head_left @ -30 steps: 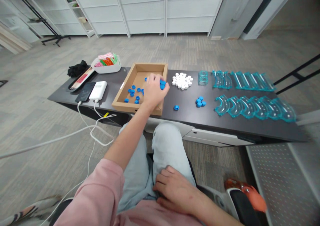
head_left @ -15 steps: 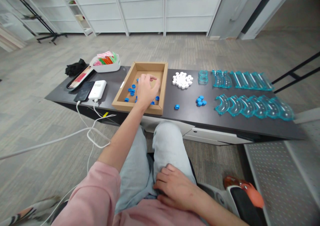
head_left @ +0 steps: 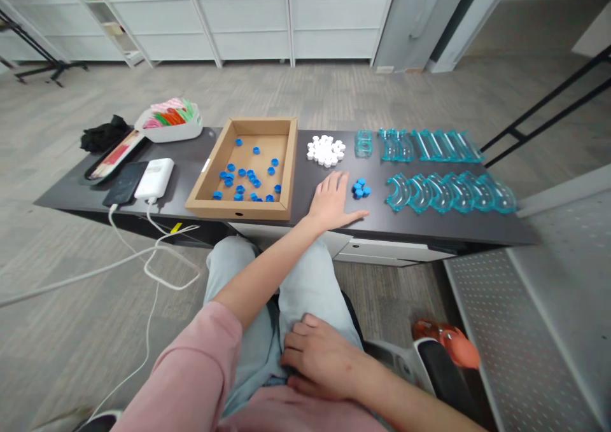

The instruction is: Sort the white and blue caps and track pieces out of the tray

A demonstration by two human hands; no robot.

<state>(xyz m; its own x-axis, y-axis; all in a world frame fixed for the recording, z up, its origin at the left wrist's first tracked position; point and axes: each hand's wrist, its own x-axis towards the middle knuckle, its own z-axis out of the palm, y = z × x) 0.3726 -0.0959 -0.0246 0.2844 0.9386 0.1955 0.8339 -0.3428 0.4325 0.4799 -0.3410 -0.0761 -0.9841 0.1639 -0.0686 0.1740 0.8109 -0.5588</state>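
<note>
My left hand (head_left: pixel 331 202) lies palm down on the dark tabletop, fingers stretched out and thumb spread to the right. Just right of its fingertips sits a small cluster of blue plastic pieces (head_left: pixel 361 189). What is under the palm is hidden. Beyond the fingers lies a heap of white plastic pieces (head_left: pixel 326 151). To the left stands a shallow cardboard box (head_left: pixel 286 190), with several loose blue pieces (head_left: pixel 242 172) scattered on its floor. My right hand (head_left: pixel 317 354) rests on my thigh, fingers loosely bent and holding nothing visible.
On the right are rows of clear teal plastic parts, curved ones (head_left: pixel 436 192) in front and straight ones (head_left: pixel 446 146) behind. At left lie a white power bank (head_left: pixel 154 179), a phone (head_left: pixel 125 184), trailing cables and a white basket (head_left: pixel 179 132) of colourful items.
My left hand has moved right, out of the cardboard box onto the tabletop, and its fingers have straightened. The lone blue piece there is now out of sight. My right hand stays put; the view has shifted.
</note>
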